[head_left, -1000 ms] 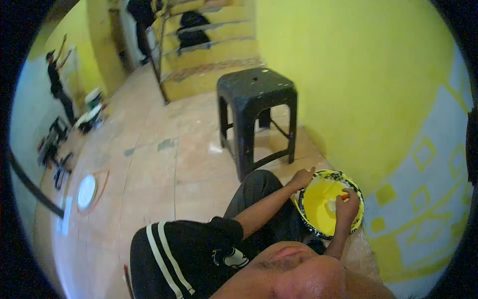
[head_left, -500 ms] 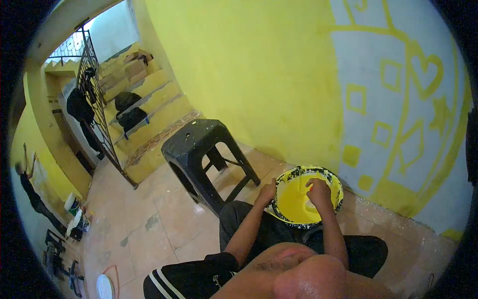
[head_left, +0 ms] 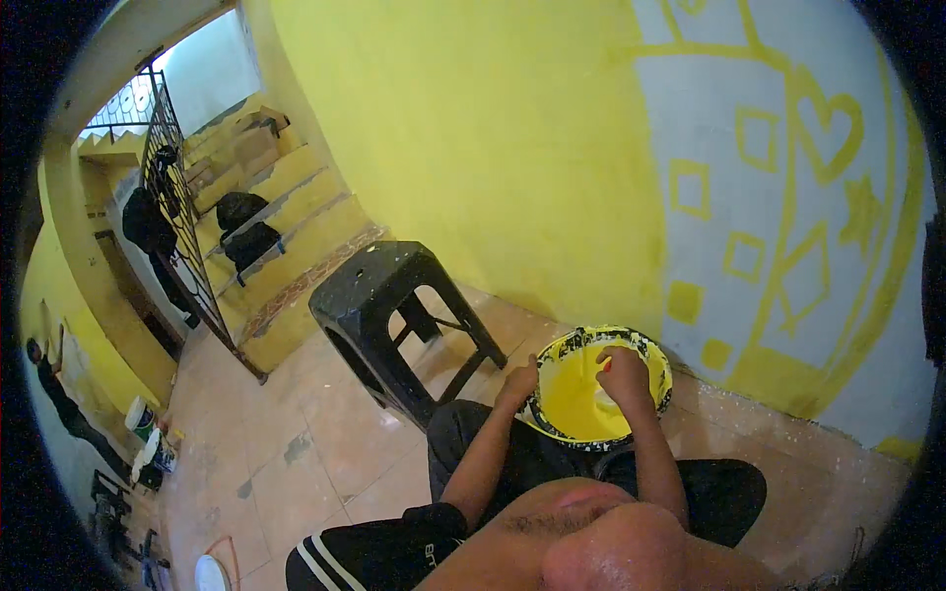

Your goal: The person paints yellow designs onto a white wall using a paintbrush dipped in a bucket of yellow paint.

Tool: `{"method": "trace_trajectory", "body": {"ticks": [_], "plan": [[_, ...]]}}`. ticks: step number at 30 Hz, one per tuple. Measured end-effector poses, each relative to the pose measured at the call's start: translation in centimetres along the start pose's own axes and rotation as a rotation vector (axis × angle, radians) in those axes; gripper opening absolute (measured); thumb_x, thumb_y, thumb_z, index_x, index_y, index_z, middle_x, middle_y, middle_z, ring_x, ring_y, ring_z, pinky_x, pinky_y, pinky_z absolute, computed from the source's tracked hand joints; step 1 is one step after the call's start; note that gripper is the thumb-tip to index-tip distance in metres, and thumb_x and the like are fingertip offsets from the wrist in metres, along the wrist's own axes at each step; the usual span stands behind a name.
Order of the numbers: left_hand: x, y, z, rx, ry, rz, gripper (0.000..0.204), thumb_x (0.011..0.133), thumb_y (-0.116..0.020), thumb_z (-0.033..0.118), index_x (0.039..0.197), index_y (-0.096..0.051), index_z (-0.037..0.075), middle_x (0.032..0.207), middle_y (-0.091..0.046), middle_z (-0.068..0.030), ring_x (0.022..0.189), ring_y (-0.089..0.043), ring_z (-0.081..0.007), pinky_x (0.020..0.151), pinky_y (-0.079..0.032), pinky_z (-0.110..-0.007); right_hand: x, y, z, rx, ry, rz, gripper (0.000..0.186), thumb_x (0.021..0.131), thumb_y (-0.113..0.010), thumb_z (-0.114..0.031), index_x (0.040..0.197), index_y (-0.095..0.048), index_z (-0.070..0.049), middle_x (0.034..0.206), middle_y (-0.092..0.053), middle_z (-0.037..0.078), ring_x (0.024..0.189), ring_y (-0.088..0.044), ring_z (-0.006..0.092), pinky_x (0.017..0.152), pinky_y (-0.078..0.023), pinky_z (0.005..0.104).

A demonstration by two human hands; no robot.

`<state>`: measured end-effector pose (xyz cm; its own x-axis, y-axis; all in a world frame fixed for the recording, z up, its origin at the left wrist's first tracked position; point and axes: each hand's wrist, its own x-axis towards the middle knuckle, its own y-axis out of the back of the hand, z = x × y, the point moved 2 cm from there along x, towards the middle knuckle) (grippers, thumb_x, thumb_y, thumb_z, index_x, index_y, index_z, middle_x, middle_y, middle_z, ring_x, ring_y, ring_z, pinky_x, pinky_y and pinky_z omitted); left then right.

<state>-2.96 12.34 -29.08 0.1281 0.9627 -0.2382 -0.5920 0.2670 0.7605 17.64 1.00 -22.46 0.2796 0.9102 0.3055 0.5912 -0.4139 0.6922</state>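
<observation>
A: Status?
B: Right grip [head_left: 625, 380] closed on a red-handled tool [head_left: 607, 365], bucket of yellow paint [head_left: 657, 357] beneath it. Left grip [head_left: 519, 384] at the rim (can't tell how tight).
A: Nearby?
B: Black stool [head_left: 370, 276], left of both.

Paint [head_left: 569, 396] glossy, smooth; stool [head_left: 379, 266] plastic; railing [head_left: 177, 187] metal.

Bucket [head_left: 661, 369]: round, open-topped, upright, rim blotched black/white/yellow, left grip [head_left: 517, 384] at its left edge. Yellow paint [head_left: 567, 399] inside, below right grip [head_left: 624, 376]. Tool [head_left: 604, 398] in right grip: red bit showing, pale end just below; can't tell if dipped.
</observation>
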Motion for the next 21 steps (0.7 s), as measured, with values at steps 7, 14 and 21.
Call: {"method": "trace_trajectory", "body": {"ticks": [7,14,21], "plan": [[0.9,-0.4,-0.6,0.185,-0.175,0.006,0.067,0.093,-0.017,0.046,0.116,-0.047,-0.009,0.109,-0.052,-0.0353,0.106,-0.051,-0.0449,0.096,-0.034,-0.047,-0.3,-2.1,1.8,-0.050,-0.027,-0.025,0.022,0.061,-0.066,-0.006,0.082,-0.067,-0.011,0.077,-0.063,0.013,0.079,-0.061,0.0294,0.071,-0.050,0.0386],[0.6,-0.7,-1.1,0.140,-0.136,0.019,0.065,0.094,-0.018,0.043,0.113,-0.050,-0.010,0.109,-0.053,-0.0343,0.104,-0.052,-0.0459,0.095,-0.036,-0.047,0.1,-0.4,-0.2,0.040,0.009,-0.036,0.021,0.062,-0.067,-0.007,0.083,-0.067,-0.010,0.075,-0.064,0.013,0.073,-0.063,0.0285,0.070,-0.051,0.0375],[-0.7,0.2,0.2,0.329,-0.146,-0.061,0.071,0.094,-0.016,0.047,0.106,-0.057,-0.009,0.110,-0.053,-0.0327,0.101,-0.054,-0.0452,0.091,-0.040,-0.048,-0.4,-1.8,0.5,0.023,-0.061,-0.133,0.023,0.061,-0.067,-0.009,0.085,-0.068,-0.010,0.072,-0.064,0.012,0.071,-0.064,0.0272,0.069,-0.051,0.0370]]}}
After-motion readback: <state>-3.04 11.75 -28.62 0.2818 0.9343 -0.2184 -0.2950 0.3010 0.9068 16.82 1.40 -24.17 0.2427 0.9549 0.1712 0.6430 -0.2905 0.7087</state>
